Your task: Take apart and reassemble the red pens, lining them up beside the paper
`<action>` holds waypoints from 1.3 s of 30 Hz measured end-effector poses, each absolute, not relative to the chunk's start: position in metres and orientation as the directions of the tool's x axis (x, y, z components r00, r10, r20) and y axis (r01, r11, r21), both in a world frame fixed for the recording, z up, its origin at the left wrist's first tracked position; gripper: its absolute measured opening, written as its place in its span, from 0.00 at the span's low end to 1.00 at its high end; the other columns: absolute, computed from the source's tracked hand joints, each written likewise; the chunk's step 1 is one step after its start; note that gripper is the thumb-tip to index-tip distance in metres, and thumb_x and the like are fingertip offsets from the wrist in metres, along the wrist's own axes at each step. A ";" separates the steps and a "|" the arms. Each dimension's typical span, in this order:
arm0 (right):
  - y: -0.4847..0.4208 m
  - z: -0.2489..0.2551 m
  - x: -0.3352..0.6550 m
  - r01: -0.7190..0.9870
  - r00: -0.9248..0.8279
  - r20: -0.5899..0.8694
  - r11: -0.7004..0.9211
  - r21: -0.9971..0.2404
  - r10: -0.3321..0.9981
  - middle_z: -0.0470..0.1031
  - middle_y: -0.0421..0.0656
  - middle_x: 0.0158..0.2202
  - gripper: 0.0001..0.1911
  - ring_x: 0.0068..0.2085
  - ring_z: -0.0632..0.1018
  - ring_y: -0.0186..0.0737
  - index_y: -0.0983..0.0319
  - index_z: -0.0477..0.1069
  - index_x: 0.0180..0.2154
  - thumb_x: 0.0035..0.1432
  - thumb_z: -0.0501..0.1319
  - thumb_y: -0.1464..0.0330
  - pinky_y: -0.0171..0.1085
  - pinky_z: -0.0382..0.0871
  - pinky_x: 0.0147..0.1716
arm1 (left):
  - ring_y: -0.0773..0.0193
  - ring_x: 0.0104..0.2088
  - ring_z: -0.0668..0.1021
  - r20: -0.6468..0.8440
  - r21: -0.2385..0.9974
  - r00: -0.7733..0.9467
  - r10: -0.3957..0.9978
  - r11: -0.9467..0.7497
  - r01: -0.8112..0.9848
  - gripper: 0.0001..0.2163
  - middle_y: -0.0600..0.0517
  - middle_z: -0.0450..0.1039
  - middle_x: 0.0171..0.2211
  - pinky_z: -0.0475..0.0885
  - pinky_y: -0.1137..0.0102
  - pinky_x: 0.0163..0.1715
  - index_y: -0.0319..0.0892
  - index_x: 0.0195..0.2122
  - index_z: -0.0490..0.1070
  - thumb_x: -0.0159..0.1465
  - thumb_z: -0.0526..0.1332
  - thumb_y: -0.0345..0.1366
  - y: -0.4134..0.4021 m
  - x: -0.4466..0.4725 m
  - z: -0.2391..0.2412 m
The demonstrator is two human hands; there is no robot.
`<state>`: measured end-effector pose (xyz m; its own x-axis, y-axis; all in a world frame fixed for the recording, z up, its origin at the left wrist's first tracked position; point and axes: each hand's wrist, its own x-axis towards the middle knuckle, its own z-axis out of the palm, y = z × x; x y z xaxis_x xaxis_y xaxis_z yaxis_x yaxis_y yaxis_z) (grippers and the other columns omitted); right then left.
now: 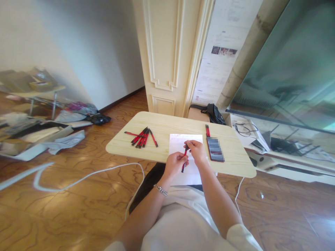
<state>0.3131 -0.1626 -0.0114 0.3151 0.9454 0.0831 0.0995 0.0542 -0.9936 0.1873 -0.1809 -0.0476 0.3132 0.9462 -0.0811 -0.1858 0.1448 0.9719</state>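
Between both hands is a red and black pen (183,168), held slanted above a sheet of white paper (176,141). My left hand (176,163) grips the lower part of its barrel, with the black end poking out below the fingers. The fingers of my right hand (195,150) pinch the pen's upper black end. To the left on the table lies a loose pile of several red and black pens (141,137). Two more red and black pens (207,130) lie side by side on the right, just above a phone (215,149) with a blurred screen.
The small pale wooden table (235,166) has rounded corners. Behind it stand a cream panel (164,52) and a black bag (213,113). A white cable (104,169) runs over the floor at left, near boxes and clothes (52,136). A large dark screen (295,69) is at right.
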 end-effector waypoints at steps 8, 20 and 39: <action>-0.172 -0.014 0.325 0.036 0.195 0.151 0.146 -0.989 0.969 0.77 0.45 0.39 0.21 0.33 0.76 0.37 0.57 0.71 0.49 0.59 0.54 0.55 0.35 0.68 0.29 | 0.59 0.31 0.80 -0.111 0.914 0.351 0.930 0.234 -0.331 0.16 0.43 0.78 0.34 0.76 0.63 0.35 0.37 0.37 0.71 0.57 0.65 0.46 -0.172 0.185 -0.028; -0.186 -0.007 0.319 -0.066 0.317 0.349 0.388 -0.919 0.882 0.71 0.47 0.53 0.17 0.57 0.69 0.46 0.57 0.73 0.45 0.59 0.57 0.55 0.48 0.63 0.54 | 0.58 0.43 0.78 -0.049 0.861 0.447 0.893 0.265 -0.435 0.16 0.43 0.76 0.43 0.71 0.65 0.44 0.39 0.39 0.74 0.58 0.64 0.47 -0.162 0.200 -0.009; -0.140 -0.009 0.371 -0.648 0.331 -0.036 0.199 -0.736 0.943 0.48 0.34 0.16 0.24 0.17 0.51 0.31 0.58 0.60 0.19 0.53 0.52 0.47 0.33 0.45 0.16 | 0.53 0.46 0.74 0.428 0.592 0.434 0.792 -0.609 0.528 0.07 0.45 0.76 0.42 0.64 0.59 0.52 0.43 0.37 0.76 0.58 0.62 0.33 -0.125 0.155 -0.047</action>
<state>0.3708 -0.1399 -0.0085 0.3308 0.9430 -0.0359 -0.6475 0.1991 -0.7356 0.1550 -0.1252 -0.0475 0.4343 0.7924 0.4283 0.5278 -0.6091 0.5919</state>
